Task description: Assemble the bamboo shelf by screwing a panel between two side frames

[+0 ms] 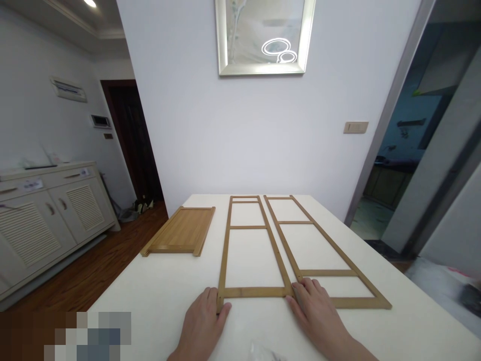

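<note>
Two wooden frames lie centre and lower right, one wooden panel centre-left. The left hand pinches the central one's lower-left end; the right hand hides adjoining corners, its grip unclear. Clear plastic is cut off at the bottom.

A brown wooden frame with crossbars lies flat beside a similar second frame.
</note>
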Motion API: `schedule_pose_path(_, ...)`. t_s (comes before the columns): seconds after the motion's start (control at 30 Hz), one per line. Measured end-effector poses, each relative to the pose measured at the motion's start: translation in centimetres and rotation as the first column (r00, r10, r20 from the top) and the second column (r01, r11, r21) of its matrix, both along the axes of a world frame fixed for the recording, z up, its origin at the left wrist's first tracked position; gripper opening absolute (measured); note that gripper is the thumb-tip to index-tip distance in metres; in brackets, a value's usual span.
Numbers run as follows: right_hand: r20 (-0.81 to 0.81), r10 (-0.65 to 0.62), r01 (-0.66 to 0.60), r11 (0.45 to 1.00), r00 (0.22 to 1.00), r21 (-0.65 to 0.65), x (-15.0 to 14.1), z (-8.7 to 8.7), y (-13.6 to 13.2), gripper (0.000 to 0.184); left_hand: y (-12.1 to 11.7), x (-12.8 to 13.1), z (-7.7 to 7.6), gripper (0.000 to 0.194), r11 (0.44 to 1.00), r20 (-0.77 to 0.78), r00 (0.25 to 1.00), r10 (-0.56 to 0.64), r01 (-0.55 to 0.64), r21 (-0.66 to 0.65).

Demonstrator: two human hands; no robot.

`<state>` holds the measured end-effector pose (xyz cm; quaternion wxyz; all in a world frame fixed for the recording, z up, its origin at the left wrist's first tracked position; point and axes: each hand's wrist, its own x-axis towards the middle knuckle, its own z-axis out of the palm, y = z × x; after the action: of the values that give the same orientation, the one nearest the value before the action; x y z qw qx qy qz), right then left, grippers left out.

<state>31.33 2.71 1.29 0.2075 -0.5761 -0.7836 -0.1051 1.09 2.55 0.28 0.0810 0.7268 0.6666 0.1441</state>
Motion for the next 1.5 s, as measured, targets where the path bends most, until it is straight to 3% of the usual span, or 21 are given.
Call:
schedule_pose_path(0.33, -0.029, -0.032, 0.032, 0.999, 0.999, 0.008, -0.3, -0.6, -0.3, 0.033, 0.0, 0.0, -0.1, 0.030, 1.000, 0.011, 1.000, -0.009, 0.009, 0.007)
schedule_pose_path(0.57, -0.080, -0.031, 0.026, 0.998, 0.996, -0.062, 0.9, 0.3, -0.2, 0.035, 0.1, 0.0, -0.2, 0.031, 1.000, 0.019, 1.000, -0.005, 0.004, 0.011)
schedule_pose_path(0.67, -0.061, -0.104, 0.101, 0.994, 0.993, -0.040, 3.3, 0.6, 0.6, 0.036, 0.2, 0.1, -0.3, 0.032, 1.000, 0.008, 1.000, 0.008, -0.008, 0.027)
schedule_pose_path(0.8, 0.049, -0.265, 0.265, 0.964, 0.963, 0.012, 8.8, 1.1, 2.1, 0.039, 0.2, 0.1, -0.5, 0.034, 0.999, 0.001, 1.000, 0.027, -0.027, 0.043)
schedule_pose_path(0.9, 0.120, -0.489, 0.499, 0.863, 0.864, -0.075, 13.2, 1.6, 2.8, 0.045, 0.0, 0.2, -0.5, 0.035, 0.998, -0.004, 0.999, 0.041, -0.041, 0.053)
schedule_pose_path(0.97, 0.123, -0.576, 0.589, 0.780, 0.808, -0.213, 15.6, 1.7, 2.9, 0.046, 0.0, 0.3, -0.5, 0.035, 0.997, 0.000, 0.999, 0.052, -0.052, 0.064)
schedule_pose_path(1.07, 0.057, -0.546, 0.535, 0.785, 0.836, -0.311, 17.6, 1.7, 2.7, 0.043, -0.1, 0.3, -0.4, 0.037, 0.992, 0.037, 0.997, 0.069, -0.072, 0.099)
schedule_pose_path(1.2, -0.026, -0.570, 0.515, 0.760, 0.821, -0.397, 17.7, 2.3, 2.2, 0.060, -0.3, 0.6, 0.1, 0.041, 0.980, 0.123, 0.991, 0.061, -0.083, 0.181)
schedule_pose_path(1.37, -0.174, -0.562, 0.441, 0.775, 0.808, -0.453, 17.9, 5.1, 1.7, 0.062, -1.3, 2.2, 1.3, 0.043, 0.986, 0.253, 0.967, -0.028, -0.016, 0.168)
schedule_pose_path(1.43, -0.352, -0.573, 0.387, 0.791, 0.740, -0.474, 18.1, 6.7, 1.3, 0.053, -1.8, 3.0, 1.7, 0.042, 0.990, 0.294, 0.952, -0.085, 0.046, 0.136)
schedule_pose_path(1.5, -0.587, -0.567, 0.225, 0.802, 0.578, -0.553, 17.9, 8.3, 0.6, 0.042, -2.5, 3.9, 1.8, 0.039, 0.988, 0.332, 0.931, -0.153, 0.132, 0.085)
